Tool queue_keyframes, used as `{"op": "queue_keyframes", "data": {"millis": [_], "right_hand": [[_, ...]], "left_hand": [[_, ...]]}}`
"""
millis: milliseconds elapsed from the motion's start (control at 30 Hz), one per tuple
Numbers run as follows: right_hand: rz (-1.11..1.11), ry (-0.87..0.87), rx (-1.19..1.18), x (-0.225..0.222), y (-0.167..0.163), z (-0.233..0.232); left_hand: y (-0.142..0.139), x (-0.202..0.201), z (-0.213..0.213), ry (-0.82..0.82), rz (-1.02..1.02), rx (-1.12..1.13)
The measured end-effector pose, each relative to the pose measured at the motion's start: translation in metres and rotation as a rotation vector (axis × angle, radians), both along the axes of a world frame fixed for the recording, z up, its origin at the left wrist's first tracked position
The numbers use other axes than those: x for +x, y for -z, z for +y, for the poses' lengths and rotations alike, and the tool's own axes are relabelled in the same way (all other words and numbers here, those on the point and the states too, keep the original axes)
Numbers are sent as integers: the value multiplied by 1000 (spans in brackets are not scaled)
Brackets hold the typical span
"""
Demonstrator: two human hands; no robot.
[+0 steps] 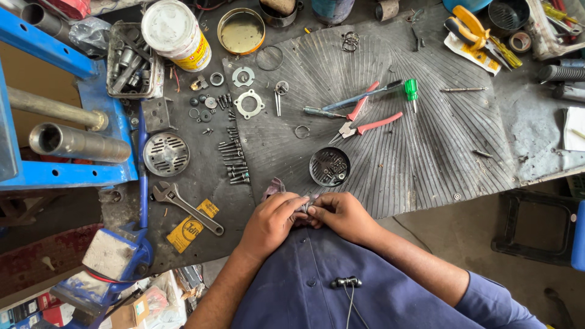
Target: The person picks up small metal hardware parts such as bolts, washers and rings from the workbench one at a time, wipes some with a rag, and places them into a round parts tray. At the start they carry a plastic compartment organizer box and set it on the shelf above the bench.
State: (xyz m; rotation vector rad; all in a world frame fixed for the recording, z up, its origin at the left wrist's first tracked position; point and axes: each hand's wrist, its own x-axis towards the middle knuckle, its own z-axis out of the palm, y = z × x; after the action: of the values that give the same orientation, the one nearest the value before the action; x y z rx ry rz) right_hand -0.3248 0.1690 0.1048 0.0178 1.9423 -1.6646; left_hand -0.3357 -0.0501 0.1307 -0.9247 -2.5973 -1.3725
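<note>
Left hand (271,220) and right hand (341,214) pinched one small metal part (306,206) together at the desk's (201,176) near edge; a slip could have dropped it to the floor.

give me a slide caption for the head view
Both hands, left and right, pinch a small part over a cluttered workbench.
</note>
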Motion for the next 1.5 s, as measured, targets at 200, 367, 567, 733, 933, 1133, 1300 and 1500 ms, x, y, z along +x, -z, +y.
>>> {"op": "queue_keyframes", "data": {"millis": [200, 367, 567, 733, 933, 1133, 1300, 1500], "right_hand": [[64, 26, 58, -1, -13, -6], [489, -54, 293, 0, -31, -4], [792, 25, 346, 5, -34, 13], [422, 484, 175, -4, -12, 43], [138, 718, -157, -12, 13, 77], [94, 714, -103, -5, 19, 87], [83, 679, -81, 0, 22, 84], [206, 590, 10, -1, 13, 73]], "left_hand": [[3, 1, 5, -54, 232, -247], [8, 1, 5, -95, 191, -296], [-4, -8, 4, -203, 62, -355], [-20, -22, 10, -172, 137, -251], [-6, -50, 30, -11, 191, -302], [4, -52, 30, 69, 219, -295], [6, -54, 26, 159, 182, -190], [21, -89, 43, 60, 232, -335]]}}
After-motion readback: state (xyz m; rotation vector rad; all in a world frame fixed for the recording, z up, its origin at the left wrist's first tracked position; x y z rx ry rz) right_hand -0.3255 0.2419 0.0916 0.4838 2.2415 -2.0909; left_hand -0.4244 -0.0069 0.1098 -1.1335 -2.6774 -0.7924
